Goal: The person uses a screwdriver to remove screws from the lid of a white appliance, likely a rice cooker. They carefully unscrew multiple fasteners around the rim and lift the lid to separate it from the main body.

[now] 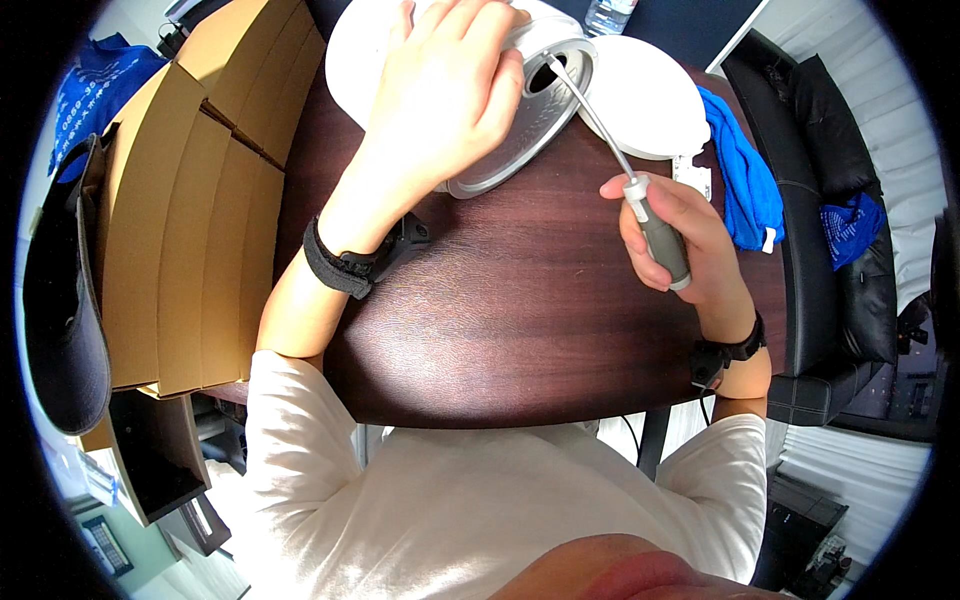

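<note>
My right hand (pixel 680 240) is closed around the grey handle of a long-shafted screwdriver (pixel 607 137). The shaft slants up and left, and its tip meets the edge of a dark round opening in a white rounded appliance (pixel 355 60). A grey ring-shaped rim (pixel 515 150) surrounds that opening. Over the appliance lies my left hand (pixel 450 85), its fingers bent and gripping it near the opening; some fingertips are hidden at the top of the view. To the right of the appliance is a white round disc-shaped part (pixel 650 95).
Brown cardboard boxes (pixel 170 250) line the table's left side, with a dark cap (pixel 70 310) beside them. A blue cloth (pixel 745 170) lies at the right edge of the dark wooden table (pixel 500 330). Behind stands a clear bottle (pixel 608 15). A black sofa (pixel 825 200) is farther right.
</note>
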Demonstrator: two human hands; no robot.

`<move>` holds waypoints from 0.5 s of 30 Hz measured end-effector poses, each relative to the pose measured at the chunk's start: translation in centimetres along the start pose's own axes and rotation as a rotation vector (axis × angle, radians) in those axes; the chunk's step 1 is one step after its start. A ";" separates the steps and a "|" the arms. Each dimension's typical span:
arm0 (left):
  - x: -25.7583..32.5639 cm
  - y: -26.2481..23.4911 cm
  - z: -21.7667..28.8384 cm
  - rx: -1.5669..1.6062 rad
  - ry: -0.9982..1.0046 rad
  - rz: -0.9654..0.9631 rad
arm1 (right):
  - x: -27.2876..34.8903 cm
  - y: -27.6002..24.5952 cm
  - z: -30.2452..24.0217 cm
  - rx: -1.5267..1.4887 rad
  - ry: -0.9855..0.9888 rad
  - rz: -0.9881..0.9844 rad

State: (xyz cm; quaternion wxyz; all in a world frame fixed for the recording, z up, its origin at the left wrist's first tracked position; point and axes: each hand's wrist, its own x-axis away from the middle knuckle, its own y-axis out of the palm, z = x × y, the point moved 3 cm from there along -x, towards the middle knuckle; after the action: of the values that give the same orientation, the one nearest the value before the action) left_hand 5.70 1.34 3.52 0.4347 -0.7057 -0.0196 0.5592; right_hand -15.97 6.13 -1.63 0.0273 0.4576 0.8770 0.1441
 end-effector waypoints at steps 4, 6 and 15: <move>0.0 0.0 0.0 -0.001 0.001 -0.007 | 0.0 -0.1 0.1 0.008 -0.002 0.001; 0.0 0.0 0.0 -0.001 0.012 0.000 | 0.0 0.0 0.0 0.003 -0.005 0.000; -0.1 0.0 0.1 -0.001 0.008 0.003 | 0.0 -0.1 0.0 -0.028 -0.015 -0.009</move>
State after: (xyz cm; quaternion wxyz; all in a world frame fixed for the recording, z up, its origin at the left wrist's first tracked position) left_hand 5.63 1.34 3.57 0.4337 -0.7081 -0.0169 0.5569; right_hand -16.06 6.07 -1.67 0.0409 0.4545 0.8766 0.1528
